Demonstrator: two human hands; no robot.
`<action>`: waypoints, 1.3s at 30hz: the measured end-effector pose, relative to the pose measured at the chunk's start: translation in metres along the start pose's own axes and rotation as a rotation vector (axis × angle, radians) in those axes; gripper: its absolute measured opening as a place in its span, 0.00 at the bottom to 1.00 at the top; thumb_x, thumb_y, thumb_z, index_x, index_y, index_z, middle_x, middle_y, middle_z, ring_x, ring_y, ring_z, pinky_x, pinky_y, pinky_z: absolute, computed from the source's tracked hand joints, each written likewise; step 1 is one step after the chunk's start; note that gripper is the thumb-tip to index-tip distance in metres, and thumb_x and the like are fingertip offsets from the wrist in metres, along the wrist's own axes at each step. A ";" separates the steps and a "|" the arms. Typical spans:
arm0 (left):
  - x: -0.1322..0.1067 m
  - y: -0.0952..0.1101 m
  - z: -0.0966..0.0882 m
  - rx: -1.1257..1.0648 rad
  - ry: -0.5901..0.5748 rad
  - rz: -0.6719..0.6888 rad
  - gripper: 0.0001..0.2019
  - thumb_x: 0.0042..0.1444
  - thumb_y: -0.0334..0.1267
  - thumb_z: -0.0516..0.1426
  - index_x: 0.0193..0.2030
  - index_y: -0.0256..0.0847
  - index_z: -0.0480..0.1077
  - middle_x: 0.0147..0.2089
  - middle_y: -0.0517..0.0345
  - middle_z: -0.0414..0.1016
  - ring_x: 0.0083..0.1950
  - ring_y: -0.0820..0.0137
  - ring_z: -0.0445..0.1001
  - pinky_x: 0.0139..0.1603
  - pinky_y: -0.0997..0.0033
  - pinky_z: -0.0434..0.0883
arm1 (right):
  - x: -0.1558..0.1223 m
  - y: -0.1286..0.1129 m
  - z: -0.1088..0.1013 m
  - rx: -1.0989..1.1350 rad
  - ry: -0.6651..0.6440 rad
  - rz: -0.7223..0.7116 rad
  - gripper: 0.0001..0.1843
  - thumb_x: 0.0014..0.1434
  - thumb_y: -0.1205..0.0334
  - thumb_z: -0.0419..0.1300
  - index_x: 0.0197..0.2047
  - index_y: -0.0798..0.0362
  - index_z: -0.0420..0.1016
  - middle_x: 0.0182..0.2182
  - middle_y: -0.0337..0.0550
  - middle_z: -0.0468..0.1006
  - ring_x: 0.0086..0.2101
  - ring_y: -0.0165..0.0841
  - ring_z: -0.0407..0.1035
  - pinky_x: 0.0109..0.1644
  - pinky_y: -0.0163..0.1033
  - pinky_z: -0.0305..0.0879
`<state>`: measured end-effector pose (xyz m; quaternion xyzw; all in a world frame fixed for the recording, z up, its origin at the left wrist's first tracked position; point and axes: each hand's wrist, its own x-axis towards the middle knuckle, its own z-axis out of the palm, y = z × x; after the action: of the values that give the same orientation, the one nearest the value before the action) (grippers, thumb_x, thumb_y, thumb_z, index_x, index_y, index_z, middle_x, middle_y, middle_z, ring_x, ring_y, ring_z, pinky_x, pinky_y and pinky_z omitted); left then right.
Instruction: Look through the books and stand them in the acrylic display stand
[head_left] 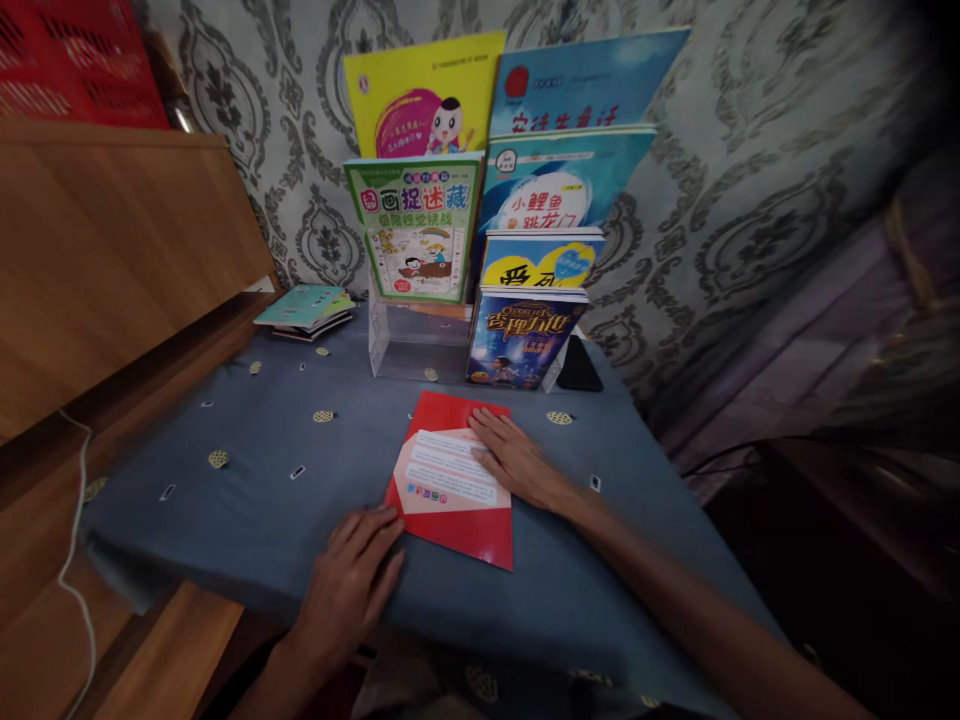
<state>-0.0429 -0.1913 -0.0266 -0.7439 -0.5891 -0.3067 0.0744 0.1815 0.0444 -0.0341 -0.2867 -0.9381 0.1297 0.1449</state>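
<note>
A red book (465, 545) lies on the cloth-covered table in front of me, turned at a slant. A pink and white panel of small print fills its middle, and the lettering looks upside down from here. My right hand (517, 458) rests flat on the book's right side, fingers stretched across the cover. At the lower left edge, my left hand (351, 565) touches the book with its fingertips; its fingers lie close together and the thumb stands apart. Neither hand is wrapped round anything.
Behind the book, a clear acrylic rack (409, 362) holds several upright books, among them a green picture book (420, 230) and a dark blue book (521, 340). A small book stack (304, 308) lies back left. A black phone-like object (579, 365) sits right of the rack. Wooden furniture (127, 260) borders the left.
</note>
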 end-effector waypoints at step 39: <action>0.058 0.018 -0.044 -0.687 0.348 -0.222 0.25 0.65 0.59 0.53 0.59 0.43 0.66 0.41 0.54 0.80 0.44 0.64 0.80 0.50 0.63 0.75 | -0.112 -0.069 -0.029 0.618 0.075 0.003 0.23 0.71 0.50 0.51 0.66 0.37 0.68 0.64 0.44 0.70 0.63 0.44 0.65 0.67 0.59 0.63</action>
<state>-0.0354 -0.1696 0.0444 -0.5944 -0.5076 -0.6133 -0.1136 0.2455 -0.0708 -0.0067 -0.2351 -0.8478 0.3982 0.2595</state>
